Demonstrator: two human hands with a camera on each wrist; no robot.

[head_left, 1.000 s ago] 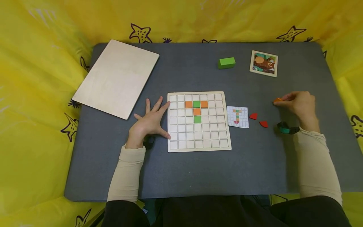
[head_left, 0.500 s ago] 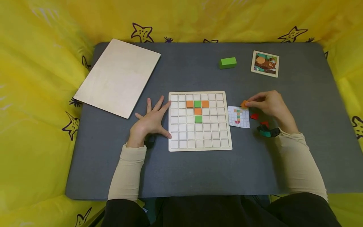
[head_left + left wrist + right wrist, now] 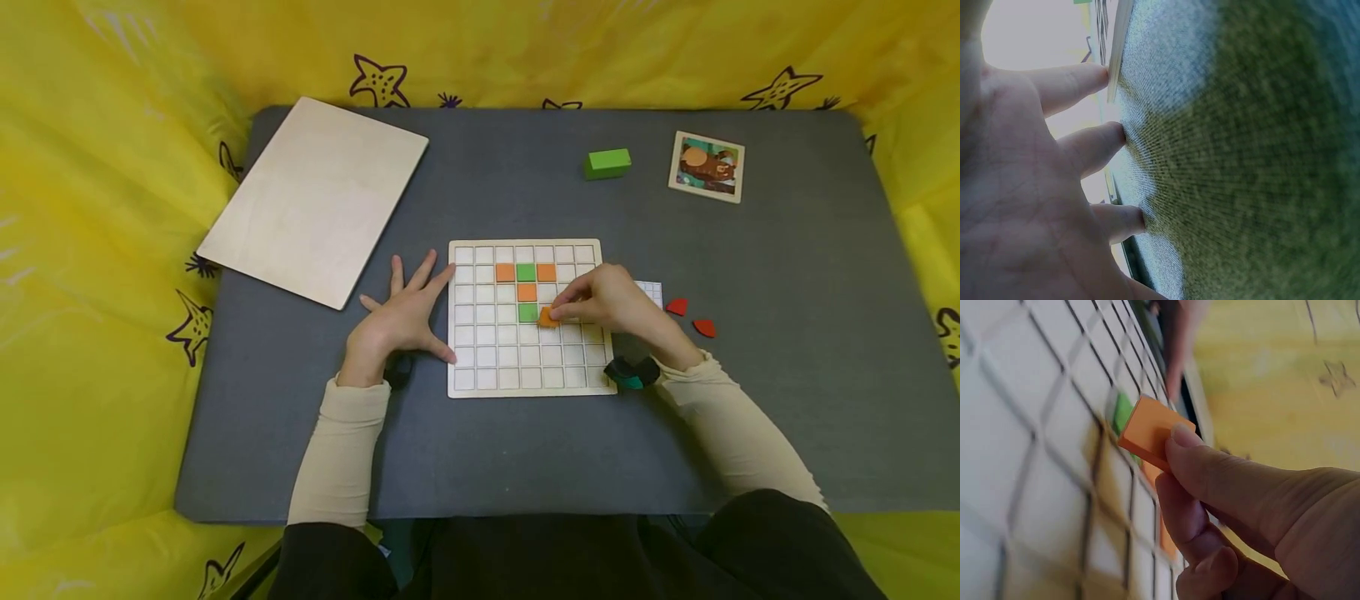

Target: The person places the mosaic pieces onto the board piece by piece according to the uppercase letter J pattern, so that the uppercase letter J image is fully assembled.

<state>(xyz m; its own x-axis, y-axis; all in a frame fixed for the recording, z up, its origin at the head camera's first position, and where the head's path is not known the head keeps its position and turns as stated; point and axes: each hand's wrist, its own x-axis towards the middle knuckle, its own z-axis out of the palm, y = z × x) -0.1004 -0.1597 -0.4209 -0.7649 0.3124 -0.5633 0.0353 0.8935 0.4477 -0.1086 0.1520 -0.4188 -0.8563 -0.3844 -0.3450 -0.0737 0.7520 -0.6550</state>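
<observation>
A wooden grid board (image 3: 486,357) lies in front of the person, with several orange and green square tiles in its cells. The left hand (image 3: 401,323) rests at its left edge, fingers spread and straight, index finger and thumb touching the rim. Over the board, the right hand (image 3: 611,302) pinches an orange square tile (image 3: 1150,430) between thumb and fingers. That tile is tilted and sits just right of the lower green tile (image 3: 528,312). A printed pattern card (image 3: 651,292) is mostly hidden under the right hand.
Two red rounded pieces (image 3: 677,307) lie right of the card. Farther back are a green block (image 3: 607,163) and a bear picture tile (image 3: 707,167). A large plain wooden panel (image 3: 315,200) lies at the back left of the grey table (image 3: 480,467).
The right hand has carried the orange tile leftward from the table's right side, past the card, to above the board. The left hand has stayed at the board's edge.
</observation>
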